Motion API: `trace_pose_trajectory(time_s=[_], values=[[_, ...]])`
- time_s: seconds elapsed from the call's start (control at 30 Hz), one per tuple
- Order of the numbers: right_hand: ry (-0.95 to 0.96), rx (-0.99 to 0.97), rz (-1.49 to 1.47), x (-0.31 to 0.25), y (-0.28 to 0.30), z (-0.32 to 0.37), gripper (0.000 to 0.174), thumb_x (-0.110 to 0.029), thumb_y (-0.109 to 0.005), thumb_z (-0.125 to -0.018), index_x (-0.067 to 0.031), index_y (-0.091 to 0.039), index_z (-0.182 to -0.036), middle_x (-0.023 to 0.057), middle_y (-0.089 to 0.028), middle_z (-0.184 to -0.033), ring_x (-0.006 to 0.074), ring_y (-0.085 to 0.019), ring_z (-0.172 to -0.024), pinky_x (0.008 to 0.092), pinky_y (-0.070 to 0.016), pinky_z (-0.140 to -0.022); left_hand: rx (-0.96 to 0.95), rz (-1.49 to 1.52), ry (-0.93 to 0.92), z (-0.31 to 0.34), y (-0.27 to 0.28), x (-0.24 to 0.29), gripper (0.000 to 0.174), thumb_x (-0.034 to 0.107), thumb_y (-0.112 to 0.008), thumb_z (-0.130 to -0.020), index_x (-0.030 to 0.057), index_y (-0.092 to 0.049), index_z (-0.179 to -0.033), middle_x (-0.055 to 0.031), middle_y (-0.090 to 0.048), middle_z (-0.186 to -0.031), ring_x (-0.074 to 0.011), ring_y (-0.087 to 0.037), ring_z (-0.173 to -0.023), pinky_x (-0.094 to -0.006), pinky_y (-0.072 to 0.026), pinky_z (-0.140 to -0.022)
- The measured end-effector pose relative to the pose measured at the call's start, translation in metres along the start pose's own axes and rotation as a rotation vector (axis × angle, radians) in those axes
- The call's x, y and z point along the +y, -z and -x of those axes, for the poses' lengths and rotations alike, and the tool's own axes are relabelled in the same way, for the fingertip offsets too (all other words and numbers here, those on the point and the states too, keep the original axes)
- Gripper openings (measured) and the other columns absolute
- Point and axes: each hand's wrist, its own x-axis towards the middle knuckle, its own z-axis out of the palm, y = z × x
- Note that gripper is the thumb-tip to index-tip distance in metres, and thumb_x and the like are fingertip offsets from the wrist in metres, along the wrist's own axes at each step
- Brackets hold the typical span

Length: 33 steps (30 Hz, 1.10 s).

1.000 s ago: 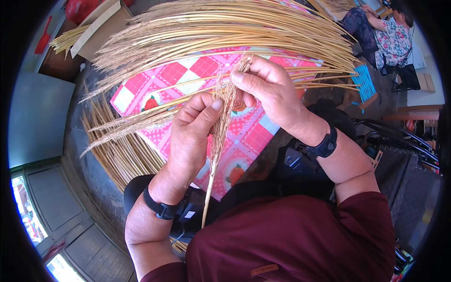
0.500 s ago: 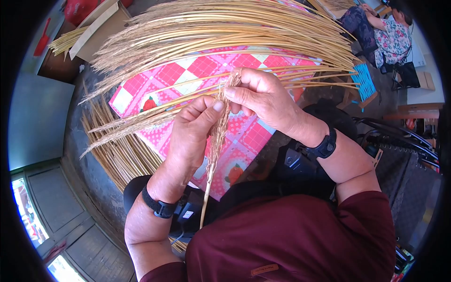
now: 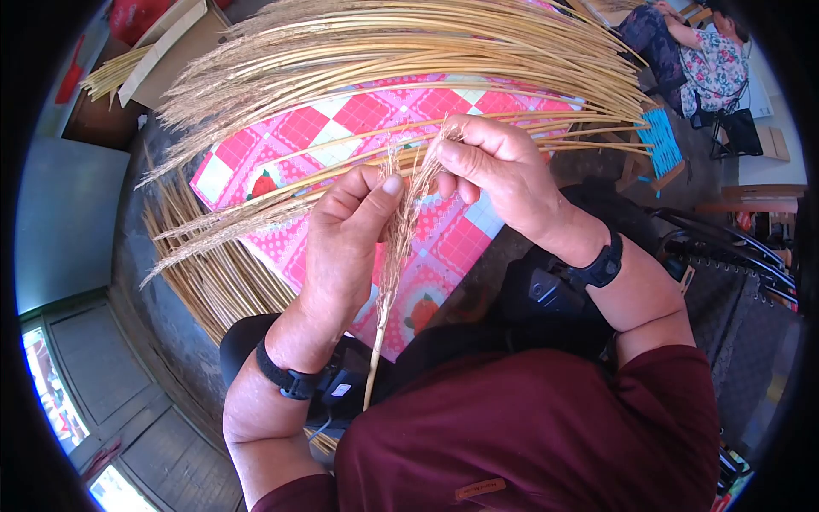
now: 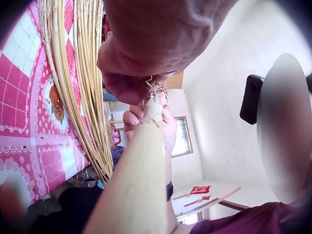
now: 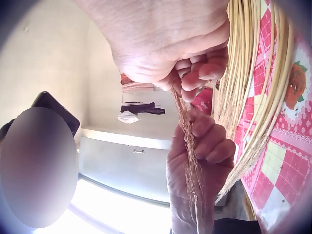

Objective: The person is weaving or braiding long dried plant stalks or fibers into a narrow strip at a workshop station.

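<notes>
One feathery stalk (image 3: 394, 264) stands between the hands, its bare stem slanting down to the maroon shirt. The left hand (image 3: 345, 230) pinches its head between thumb and fingers. Up and to the right, the right hand (image 3: 508, 175) pinches the strands near the tip, thumb against curled fingers. In the left wrist view the thick stem (image 4: 131, 180) fills the foreground, with the left hand (image 4: 161, 44) over the head. The right wrist view has the right hand (image 5: 165, 48) above and the plume (image 5: 189, 151) running down across the left palm.
Many long stalks (image 3: 426, 51) lie across the pink checked cloth (image 3: 444, 247), a few loose ones (image 3: 281, 200) nearer the hands. More stalks (image 3: 226, 273) lie at the lower left. A blue-corded stool (image 3: 661, 145) is at the right; another person (image 3: 717, 72) sits beyond it.
The right hand moved left and down along the strands, then back right and slightly up, drawing some away from the head. The left hand keeps its pinch, nearly in place.
</notes>
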Motion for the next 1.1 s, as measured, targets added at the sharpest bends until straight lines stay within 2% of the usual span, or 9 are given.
trace_pose_trajectory(time_s=[0.1,0.2,0.3,0.33,0.43,0.53,0.83,1.03,1.1], values=[[0.001,0.037,0.007,0.003,0.001,0.003,0.026,-0.025,-0.052,-0.092,-0.0015,-0.061,-0.087,-0.0005,-0.058,-0.065,0.0034,-0.047,-0.055,0.0183,-0.0383,-0.049,-0.021,-0.009,0.014,-0.002,0.0,-0.006,0.013,0.016,-0.054,-0.092,0.0069,-0.057,-0.082,0.0058,-0.051,-0.066,-0.0014,-0.039,-0.058,-0.0179,-0.0322,-0.054],[-0.055,-0.002,0.111,0.004,0.007,0.004,0.025,-0.023,-0.052,-0.091,-0.0005,-0.06,-0.084,0.003,-0.057,-0.062,0.0077,-0.05,-0.056,0.0235,-0.0404,-0.051,-0.065,-0.039,0.059,0.0,-0.002,-0.01,0.012,0.015,-0.054,-0.092,0.0063,-0.057,-0.083,0.0056,-0.052,-0.068,-0.0015,-0.04,-0.059,-0.018,-0.0331,-0.054],[-0.008,-0.074,0.387,0.015,0.014,0.005,0.023,-0.021,-0.054,-0.088,0.0006,-0.058,-0.08,0.0093,-0.055,-0.061,0.017,-0.053,-0.056,0.0307,-0.0413,-0.054,-0.124,-0.088,0.118,-0.001,-0.005,-0.02,0.011,0.015,-0.055,-0.091,0.0071,-0.057,-0.084,0.0052,-0.054,-0.069,-0.0019,-0.044,-0.058,-0.0174,-0.0337,-0.053],[-0.002,-0.097,0.488,0.012,0.016,0.005,0.021,-0.018,-0.055,-0.086,0.0011,-0.056,-0.08,0.0147,-0.053,-0.063,0.026,-0.053,-0.058,0.0354,-0.0412,-0.056,-0.138,-0.099,0.144,-0.002,-0.006,-0.022,0.012,0.015,-0.055,-0.091,0.0071,-0.057,-0.084,0.0053,-0.053,-0.068,-0.0019,-0.043,-0.058,-0.0175,-0.0337,-0.054],[0.08,-0.091,0.518,0.022,0.017,0.009,0.02,-0.018,-0.055,-0.085,0.0016,-0.055,-0.079,0.016,-0.054,-0.064,0.028,-0.053,-0.059,0.0359,-0.0414,-0.056,-0.2,-0.18,0.164,-0.006,-0.004,-0.028,0.012,0.015,-0.054,-0.092,0.007,-0.057,-0.084,0.0053,-0.053,-0.069,-0.0018,-0.042,-0.059,-0.0179,-0.0327,-0.054],[0.089,-0.074,0.489,0.023,0.02,0.013,0.018,-0.015,-0.055,-0.088,0.0022,-0.053,-0.081,0.0053,-0.047,-0.059,0.0109,-0.043,-0.057,0.0288,-0.0379,-0.053,-0.229,-0.227,0.162,-0.009,-0.006,-0.032,0.012,0.016,-0.054,-0.092,0.0067,-0.057,-0.084,0.0055,-0.052,-0.068,-0.0019,-0.041,-0.059,-0.018,-0.0318,-0.054],[-0.02,-0.07,0.48,0.019,0.027,0.014,0.019,-0.018,-0.055,-0.089,0.0003,-0.055,-0.085,0.0036,-0.054,-0.065,0.009,-0.048,-0.057,0.026,-0.0407,-0.053,-0.236,-0.232,0.116,-0.017,-0.019,-0.028,0.013,0.017,-0.054,-0.091,0.0077,-0.057,-0.083,0.007,-0.049,-0.067,-0.0019,-0.037,-0.058,-0.0184,-0.0301,-0.054],[-0.069,-0.085,0.262,0.014,0.022,0.017,0.02,-0.022,-0.052,-0.093,-0.0026,-0.055,-0.092,-0.0002,-0.056,-0.07,0.0054,-0.052,-0.061,0.0202,-0.0425,-0.053,-0.228,-0.17,0.114,-0.018,-0.01,-0.025,0.011,0.013,-0.054,-0.092,0.0036,-0.061,-0.089,0.0051,-0.056,-0.074,-0.0014,-0.044,-0.065,-0.0191,-0.037,-0.059],[-0.046,-0.04,0.173,0.021,0.018,0.015,0.018,-0.018,-0.053,-0.091,-0.0008,-0.056,-0.087,0.0022,-0.057,-0.066,0.0073,-0.052,-0.059,0.023,-0.0422,-0.052,-0.247,-0.16,0.104,-0.017,-0.011,-0.023,0.011,0.013,-0.054,-0.092,0.0037,-0.061,-0.088,0.0049,-0.057,-0.074,-0.0015,-0.044,-0.064,-0.0193,-0.0369,-0.058]])
